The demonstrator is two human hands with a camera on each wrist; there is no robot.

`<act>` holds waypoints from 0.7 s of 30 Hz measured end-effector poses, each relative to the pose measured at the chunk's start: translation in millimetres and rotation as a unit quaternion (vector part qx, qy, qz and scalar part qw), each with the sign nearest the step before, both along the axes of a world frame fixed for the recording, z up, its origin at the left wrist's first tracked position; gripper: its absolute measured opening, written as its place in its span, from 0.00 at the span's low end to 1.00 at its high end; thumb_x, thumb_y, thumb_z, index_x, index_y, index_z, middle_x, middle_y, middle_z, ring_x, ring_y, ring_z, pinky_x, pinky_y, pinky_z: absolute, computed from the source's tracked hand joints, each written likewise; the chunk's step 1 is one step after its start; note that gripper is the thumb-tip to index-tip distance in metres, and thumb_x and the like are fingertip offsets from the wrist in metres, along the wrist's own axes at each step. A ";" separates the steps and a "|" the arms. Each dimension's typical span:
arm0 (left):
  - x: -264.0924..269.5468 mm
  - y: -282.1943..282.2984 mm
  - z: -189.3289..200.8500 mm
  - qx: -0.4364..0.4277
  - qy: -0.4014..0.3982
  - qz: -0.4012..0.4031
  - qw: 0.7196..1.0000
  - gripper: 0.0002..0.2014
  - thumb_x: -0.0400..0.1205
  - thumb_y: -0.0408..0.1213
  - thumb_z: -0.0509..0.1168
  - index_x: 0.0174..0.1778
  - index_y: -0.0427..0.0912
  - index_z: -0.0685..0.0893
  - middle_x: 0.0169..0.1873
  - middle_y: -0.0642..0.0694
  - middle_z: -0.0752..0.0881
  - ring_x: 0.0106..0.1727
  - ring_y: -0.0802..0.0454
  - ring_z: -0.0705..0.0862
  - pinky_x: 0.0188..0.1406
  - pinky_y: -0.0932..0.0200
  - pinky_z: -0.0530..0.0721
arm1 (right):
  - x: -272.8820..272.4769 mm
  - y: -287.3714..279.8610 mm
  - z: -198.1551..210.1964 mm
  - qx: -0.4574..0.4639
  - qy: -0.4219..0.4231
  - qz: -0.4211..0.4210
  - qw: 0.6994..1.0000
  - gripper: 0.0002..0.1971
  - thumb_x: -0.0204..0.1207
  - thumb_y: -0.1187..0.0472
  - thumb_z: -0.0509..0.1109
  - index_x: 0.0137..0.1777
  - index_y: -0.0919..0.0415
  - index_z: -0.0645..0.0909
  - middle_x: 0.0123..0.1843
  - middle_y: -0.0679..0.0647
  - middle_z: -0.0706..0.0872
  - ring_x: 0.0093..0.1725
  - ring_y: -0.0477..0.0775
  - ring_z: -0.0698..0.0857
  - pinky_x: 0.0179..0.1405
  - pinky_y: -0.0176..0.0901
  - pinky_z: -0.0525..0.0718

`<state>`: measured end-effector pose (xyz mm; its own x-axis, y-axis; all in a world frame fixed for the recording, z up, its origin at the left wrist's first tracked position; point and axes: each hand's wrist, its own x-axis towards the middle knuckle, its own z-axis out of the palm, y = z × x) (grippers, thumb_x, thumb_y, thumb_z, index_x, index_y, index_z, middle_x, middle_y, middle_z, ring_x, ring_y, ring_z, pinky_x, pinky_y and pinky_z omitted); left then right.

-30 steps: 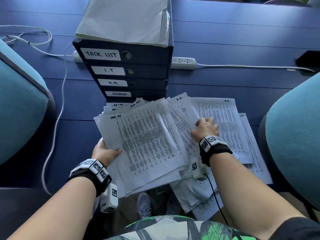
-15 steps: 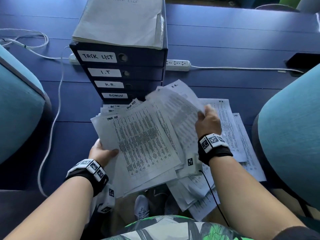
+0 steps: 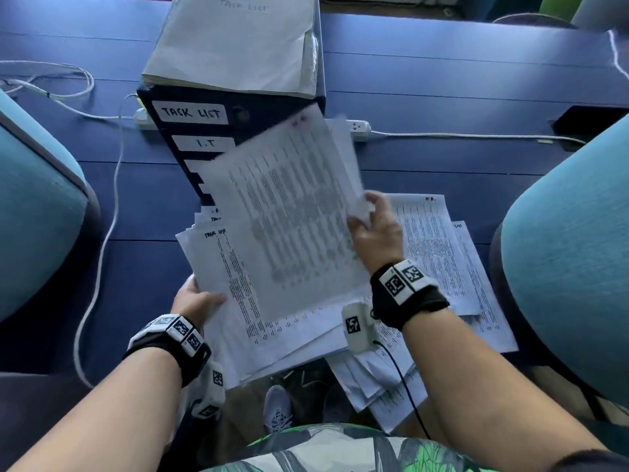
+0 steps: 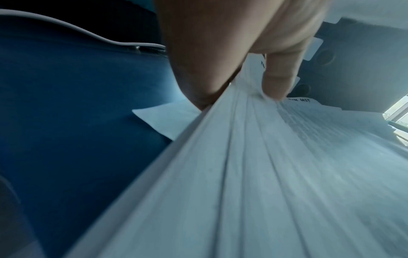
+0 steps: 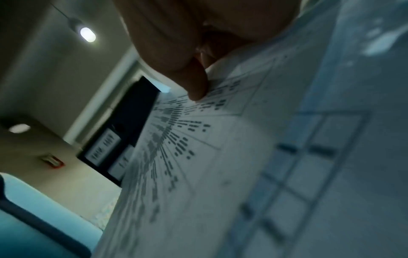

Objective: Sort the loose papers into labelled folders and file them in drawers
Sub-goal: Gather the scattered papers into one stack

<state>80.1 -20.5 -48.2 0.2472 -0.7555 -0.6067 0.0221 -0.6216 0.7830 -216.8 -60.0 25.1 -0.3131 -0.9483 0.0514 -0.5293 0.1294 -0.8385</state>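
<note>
My left hand (image 3: 197, 301) grips the left edge of a thick stack of printed papers (image 3: 231, 301), thumb on top, fingers beneath; the left wrist view shows the stack (image 4: 253, 174) pinched in my left hand (image 4: 232, 69). My right hand (image 3: 372, 229) pinches a few printed sheets (image 3: 289, 216) by their right edge and holds them lifted and tilted above the stack, blurred by motion. In the right wrist view the thumb of my right hand (image 5: 194, 83) presses on the sheet (image 5: 198, 157). More loose papers (image 3: 442, 267) lie spread on the table at right. The dark drawer unit (image 3: 190, 137) stands behind, labelled TASK LIST and I.T; the lifted sheets hide the lower labels.
A white folder marked TASK LIST (image 3: 235, 42) lies on top of the drawer unit. A power strip (image 3: 357, 127) and white cables (image 3: 102, 233) run across the blue table (image 3: 476, 80). Teal chairs (image 3: 34, 206) flank me left and right (image 3: 571, 250). A dark device (image 3: 592, 120) sits far right.
My right hand has picked up a few sheets from the right pile, raising and swinging them left over the stack in my left hand. The left hand has stayed in place.
</note>
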 end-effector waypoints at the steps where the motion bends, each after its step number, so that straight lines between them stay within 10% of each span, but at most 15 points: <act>1: -0.6 -0.7 2.5 -0.008 0.012 0.008 1.000 0.16 0.79 0.19 0.65 0.59 0.41 0.81 0.57 0.36 0.87 0.47 0.45 0.87 0.45 0.53 0.84 | 2.2 4.4 -10.6 0.059 -0.006 0.007 0.998 0.19 0.78 0.61 0.70 0.68 0.51 0.72 0.47 0.53 0.89 0.41 0.54 0.88 0.43 0.51 0.88; 4: -3.1 -5.1 9.6 0.007 0.045 0.039 0.998 0.20 0.88 0.47 0.57 0.72 0.39 0.75 0.68 0.41 0.80 0.60 0.44 0.82 0.62 0.50 0.79 | 11.4 18.6 -35.4 0.179 -0.003 0.020 0.984 0.19 0.82 0.61 0.65 0.71 0.51 0.70 0.51 0.56 0.88 0.40 0.52 0.86 0.37 0.47 0.87; 7: 0.8 -5.2 2.9 0.022 0.040 0.054 0.997 0.41 0.74 0.71 0.63 0.75 0.43 0.75 0.70 0.42 0.80 0.70 0.40 0.79 0.74 0.39 0.72 | 22.2 28.6 -50.3 0.222 -0.008 0.035 0.974 0.23 0.81 0.70 0.61 0.74 0.54 0.70 0.59 0.55 0.86 0.44 0.51 0.84 0.35 0.39 0.82; 12: -9.7 6.3 7.0 -0.041 -0.073 0.014 0.996 0.19 0.75 0.24 0.74 0.60 0.43 0.83 0.53 0.44 0.89 0.54 0.45 0.87 0.62 0.45 0.84 | 41.7 29.8 -61.1 0.238 0.030 0.131 0.962 0.28 0.80 0.73 0.55 0.79 0.54 0.67 0.59 0.52 0.78 0.50 0.50 0.78 0.46 0.40 0.78; 16: 0.3 3.9 16.6 -0.073 -0.044 0.077 0.993 0.19 0.76 0.14 0.66 0.61 0.35 0.81 0.51 0.41 0.87 0.50 0.44 0.85 0.53 0.52 0.82 | 30.5 23.1 -71.9 0.220 0.076 0.051 0.971 0.25 0.80 0.67 0.63 0.77 0.55 0.70 0.71 0.55 0.70 0.67 0.55 0.73 0.71 0.49 0.75; 21: 25.1 1.9 9.9 -0.058 -0.056 0.057 0.995 0.21 0.76 0.12 0.62 0.58 0.39 0.79 0.48 0.39 0.85 0.50 0.44 0.83 0.53 0.51 0.81 | 13.7 20.1 -76.5 0.285 0.051 -0.045 0.956 0.29 0.78 0.67 0.67 0.78 0.57 0.66 0.74 0.61 0.65 0.68 0.61 0.76 0.68 0.54 0.79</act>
<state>105.3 -18.6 -38.3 0.3975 -0.7813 -0.4813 -0.0038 -0.5259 0.8505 -203.2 -39.9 -51.4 -0.4153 -0.8014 -0.4305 -0.5704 0.5981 -0.5629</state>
